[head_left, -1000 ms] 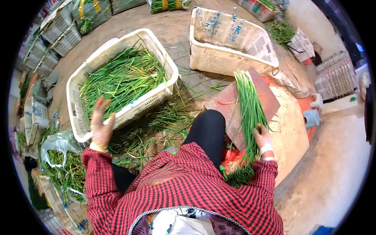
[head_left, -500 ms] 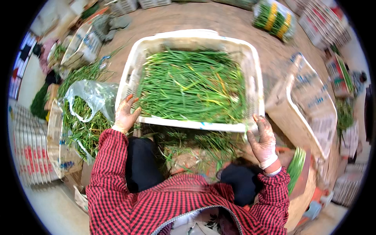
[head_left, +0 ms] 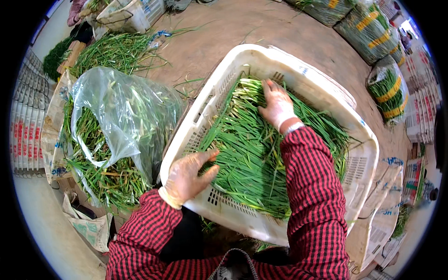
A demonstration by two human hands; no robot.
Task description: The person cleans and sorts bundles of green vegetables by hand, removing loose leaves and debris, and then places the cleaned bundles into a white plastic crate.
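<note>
A white plastic crate (head_left: 310, 77) stands tilted in front of me, with a layer of long thin green stalks (head_left: 252, 154) in it that look like garlic chives. Their pale ends (head_left: 249, 88) lie toward the far left side. My right hand (head_left: 277, 103), in a thin pale glove, reaches into the crate and rests on the stalks beside those pale ends, fingers stretched out. At the crate's near left corner is my left hand (head_left: 189, 177), also gloved and stained, its thumb and fingers apart. Its fingertips are over the left edge of the stalks.
Left of the crate, a clear plastic bag (head_left: 156, 107) lies over loose greens (head_left: 112, 179). More greens (head_left: 116, 51) are heaped on the floor behind. Bundled greens in clear bags (head_left: 387, 88) stand at the right, near stacked crates (head_left: 420, 93). Another person's sleeve (head_left: 74, 11) shows far left.
The crate is nearer and turned in view. My left hand has moved from its rim to the stalks' edge; my right hand has left the rim and reached in onto the stalks.
</note>
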